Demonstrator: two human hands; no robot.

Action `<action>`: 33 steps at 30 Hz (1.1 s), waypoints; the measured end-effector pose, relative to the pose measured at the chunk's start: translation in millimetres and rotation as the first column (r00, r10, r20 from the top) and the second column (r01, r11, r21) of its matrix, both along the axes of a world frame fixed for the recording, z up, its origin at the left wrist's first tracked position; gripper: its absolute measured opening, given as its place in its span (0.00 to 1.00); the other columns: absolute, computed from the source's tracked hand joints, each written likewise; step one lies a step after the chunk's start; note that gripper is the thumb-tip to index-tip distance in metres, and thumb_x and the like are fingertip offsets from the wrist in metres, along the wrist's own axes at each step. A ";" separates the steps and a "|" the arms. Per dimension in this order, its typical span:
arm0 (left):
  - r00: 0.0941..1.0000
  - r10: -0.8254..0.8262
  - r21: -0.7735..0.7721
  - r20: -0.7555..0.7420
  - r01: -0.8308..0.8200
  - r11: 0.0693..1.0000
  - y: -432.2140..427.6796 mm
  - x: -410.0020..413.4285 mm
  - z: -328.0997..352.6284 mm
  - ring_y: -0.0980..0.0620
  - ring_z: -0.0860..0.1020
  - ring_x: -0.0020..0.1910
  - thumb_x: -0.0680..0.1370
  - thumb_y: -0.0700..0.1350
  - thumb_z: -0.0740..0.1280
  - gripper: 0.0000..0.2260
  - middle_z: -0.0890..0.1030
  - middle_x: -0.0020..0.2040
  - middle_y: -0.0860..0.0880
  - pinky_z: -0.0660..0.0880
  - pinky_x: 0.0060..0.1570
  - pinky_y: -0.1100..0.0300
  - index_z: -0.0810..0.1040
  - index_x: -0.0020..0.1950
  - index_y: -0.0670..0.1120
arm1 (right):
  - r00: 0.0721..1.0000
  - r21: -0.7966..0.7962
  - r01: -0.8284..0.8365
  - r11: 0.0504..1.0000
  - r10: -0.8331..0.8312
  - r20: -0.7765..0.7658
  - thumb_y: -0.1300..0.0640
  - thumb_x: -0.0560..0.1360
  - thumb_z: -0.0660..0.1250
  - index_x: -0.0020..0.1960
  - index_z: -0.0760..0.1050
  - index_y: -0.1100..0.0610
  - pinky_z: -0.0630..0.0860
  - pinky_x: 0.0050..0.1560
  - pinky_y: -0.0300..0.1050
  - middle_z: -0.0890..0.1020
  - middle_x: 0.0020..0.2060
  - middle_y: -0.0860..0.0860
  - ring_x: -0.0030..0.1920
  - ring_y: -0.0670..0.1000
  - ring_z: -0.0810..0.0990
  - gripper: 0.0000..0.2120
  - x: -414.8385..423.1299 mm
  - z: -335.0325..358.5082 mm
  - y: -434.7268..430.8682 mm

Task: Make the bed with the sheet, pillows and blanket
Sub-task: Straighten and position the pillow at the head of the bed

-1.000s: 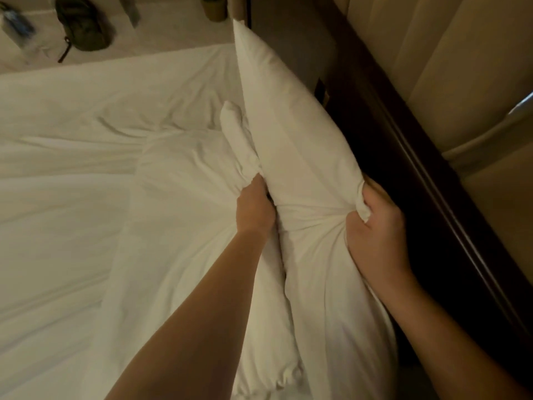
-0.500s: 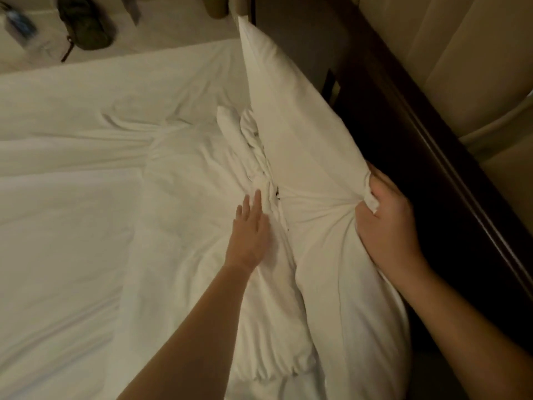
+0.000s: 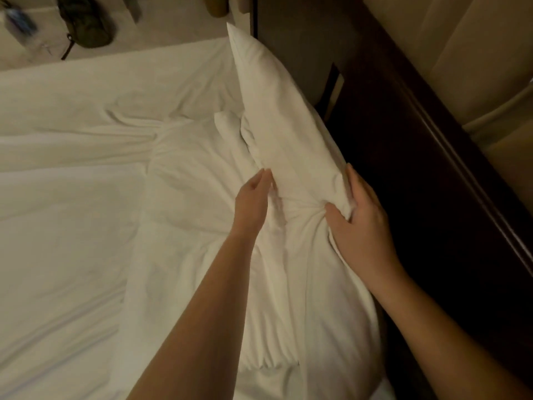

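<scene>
A long white pillow stands on its edge along the dark headboard. My right hand pinches a bunch of its cover between thumb and fingers at the pillow's middle. My left hand has straight fingers that touch the pillow's left face. A second white pillow lies flat on the bed just left of the upright one, partly under my left forearm. The white sheet covers the mattress with creases.
The dark wooden headboard runs along the right, with beige curtains behind it. On the floor beyond the bed's far edge lie a dark green bag and a blurred bottle.
My left hand let go of the pillow's cover, lay flat on the lower pillow, and now rises with straight fingers to the upright pillow's side. My right hand keeps its grip.
</scene>
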State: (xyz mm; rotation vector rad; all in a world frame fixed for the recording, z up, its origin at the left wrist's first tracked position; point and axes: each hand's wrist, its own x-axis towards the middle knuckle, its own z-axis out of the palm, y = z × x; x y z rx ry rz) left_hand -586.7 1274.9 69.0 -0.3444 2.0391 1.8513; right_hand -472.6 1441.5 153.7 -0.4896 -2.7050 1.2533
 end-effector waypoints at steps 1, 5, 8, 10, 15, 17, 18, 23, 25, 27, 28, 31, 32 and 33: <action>1.000 -0.004 0.097 0.001 0.004 0.995 4.5 -4.8 14.7 0.55 0.80 0.66 0.77 0.70 0.66 0.29 0.83 0.65 0.55 0.74 0.69 0.53 0.80 0.70 0.52 | 0.999 -0.029 0.021 0.999 -0.020 0.036 0.45 0.79 0.68 0.82 0.53 0.44 0.66 0.75 0.55 0.62 0.80 0.48 0.77 0.52 0.65 0.37 1.3 1.7 -1.1; 0.992 -0.106 0.069 0.062 0.102 0.992 36.1 -17.5 62.7 0.47 0.80 0.66 0.64 0.81 0.69 0.52 0.74 0.75 0.44 0.78 0.64 0.50 0.64 0.80 0.54 | 0.979 -0.132 0.057 0.990 -0.029 0.204 0.28 0.66 0.73 0.80 0.42 0.34 0.66 0.75 0.61 0.56 0.81 0.44 0.79 0.52 0.61 0.54 10.9 8.1 -11.5; 0.981 -0.174 0.058 0.087 0.169 0.984 49.3 -20.7 72.6 0.48 0.65 0.79 0.61 0.76 0.76 0.65 0.60 0.83 0.53 0.66 0.77 0.47 0.42 0.85 0.54 | 0.967 -0.083 0.053 0.995 -0.030 0.251 0.27 0.62 0.74 0.79 0.38 0.33 0.67 0.74 0.61 0.57 0.81 0.45 0.79 0.52 0.61 0.59 17.3 4.6 -19.0; 0.972 -0.200 -0.005 0.127 0.202 0.979 51.4 -22.2 73.1 0.46 0.68 0.76 0.66 0.66 0.78 0.60 0.63 0.81 0.51 0.68 0.75 0.47 0.42 0.85 0.52 | 0.972 -0.046 0.037 0.998 -0.025 0.233 0.32 0.66 0.74 0.80 0.41 0.35 0.69 0.73 0.60 0.61 0.80 0.47 0.77 0.52 0.65 0.55 20.7 -2.8 -22.4; 0.994 -0.103 -0.069 0.025 0.104 0.992 36.5 -17.3 72.2 0.48 0.82 0.55 0.68 0.52 0.70 0.28 0.83 0.58 0.49 0.80 0.61 0.45 0.75 0.67 0.47 | 0.985 -0.021 0.010 1.000 -0.006 0.172 0.56 0.78 0.69 0.83 0.53 0.49 0.63 0.73 0.43 0.65 0.78 0.53 0.76 0.53 0.66 0.39 27.4 -6.6 -40.0; 0.994 -0.113 -0.021 -0.002 0.113 0.993 23.1 -14.6 74.6 0.48 0.84 0.54 0.72 0.48 0.69 0.21 0.85 0.56 0.49 0.82 0.60 0.47 0.78 0.65 0.47 | 0.988 0.011 -0.017 1.000 0.015 0.151 0.58 0.79 0.68 0.83 0.53 0.49 0.59 0.70 0.36 0.65 0.78 0.52 0.76 0.52 0.65 0.37 29.0 -0.1 -52.1; 0.994 -0.112 0.014 -0.008 0.112 0.994 16.1 -13.1 78.5 0.47 0.84 0.55 0.73 0.45 0.69 0.20 0.86 0.56 0.48 0.82 0.59 0.49 0.79 0.65 0.46 | 0.989 0.015 -0.022 1.000 0.020 0.143 0.59 0.80 0.67 0.83 0.53 0.49 0.58 0.70 0.35 0.64 0.78 0.52 0.76 0.51 0.64 0.37 29.7 2.3 -58.9; 0.999 -0.050 0.169 -0.011 0.051 0.984 -26.1 -5.3 100.5 0.48 0.86 0.55 0.78 0.38 0.67 0.14 0.87 0.55 0.46 0.83 0.54 0.54 0.80 0.64 0.42 | 0.998 0.020 -0.058 0.998 0.058 0.011 0.62 0.80 0.65 0.83 0.53 0.52 0.64 0.77 0.49 0.64 0.79 0.54 0.78 0.54 0.65 0.36 37.5 21.2 -100.8; 1.000 0.004 0.214 -0.009 -0.002 0.977 -50.8 -6.7 110.5 0.46 0.86 0.54 0.78 0.37 0.67 0.14 0.87 0.53 0.43 0.83 0.52 0.54 0.80 0.63 0.38 | 0.995 0.142 -0.090 0.986 0.093 -0.020 0.58 0.79 0.63 0.83 0.51 0.53 0.64 0.77 0.54 0.61 0.80 0.56 0.80 0.56 0.60 0.37 36.4 36.3 -124.5; 0.999 0.052 0.235 0.003 -0.052 0.971 -81.8 -13.3 119.4 0.46 0.85 0.50 0.77 0.37 0.68 0.12 0.87 0.49 0.42 0.82 0.47 0.54 0.81 0.60 0.37 | 0.993 0.281 -0.121 0.952 0.116 0.032 0.50 0.78 0.57 0.84 0.45 0.51 0.65 0.76 0.57 0.56 0.82 0.58 0.81 0.58 0.56 0.38 31.7 53.5 -157.3; 0.998 0.056 0.243 0.015 -0.058 0.968 -98.4 -16.7 124.7 0.45 0.85 0.48 0.77 0.38 0.68 0.12 0.86 0.48 0.42 0.82 0.46 0.54 0.81 0.59 0.38 | 0.990 0.328 -0.140 0.934 0.125 0.067 0.47 0.78 0.56 0.84 0.41 0.50 0.65 0.76 0.58 0.53 0.82 0.58 0.81 0.59 0.54 0.39 28.7 58.8 -174.3; 0.996 -0.017 0.187 0.090 0.000 0.982 -153.6 -28.6 123.9 0.45 0.87 0.50 0.80 0.45 0.68 0.14 0.87 0.51 0.42 0.83 0.44 0.56 0.80 0.63 0.40 | 0.970 0.332 -0.227 0.915 0.182 0.164 0.42 0.82 0.55 0.82 0.36 0.47 0.60 0.77 0.61 0.47 0.83 0.57 0.82 0.60 0.48 0.38 19.7 54.2 -223.9; 0.990 -0.054 0.132 0.128 0.037 0.991 -170.3 -31.6 115.2 0.45 0.86 0.53 0.81 0.49 0.67 0.16 0.87 0.53 0.42 0.83 0.47 0.55 0.79 0.65 0.41 | 0.959 0.295 -0.265 0.918 0.217 0.185 0.41 0.82 0.55 0.82 0.38 0.46 0.60 0.78 0.61 0.47 0.83 0.56 0.82 0.59 0.48 0.36 17.3 46.3 -235.9; 0.981 -0.089 0.078 0.173 0.076 0.994 -184.5 -32.3 102.0 0.44 0.85 0.56 0.82 0.53 0.66 0.19 0.87 0.56 0.43 0.82 0.52 0.53 0.79 0.66 0.42 | 0.946 0.254 -0.298 0.920 0.250 0.205 0.42 0.83 0.55 0.83 0.41 0.46 0.61 0.78 0.59 0.49 0.83 0.54 0.82 0.58 0.49 0.35 15.2 36.2 -244.2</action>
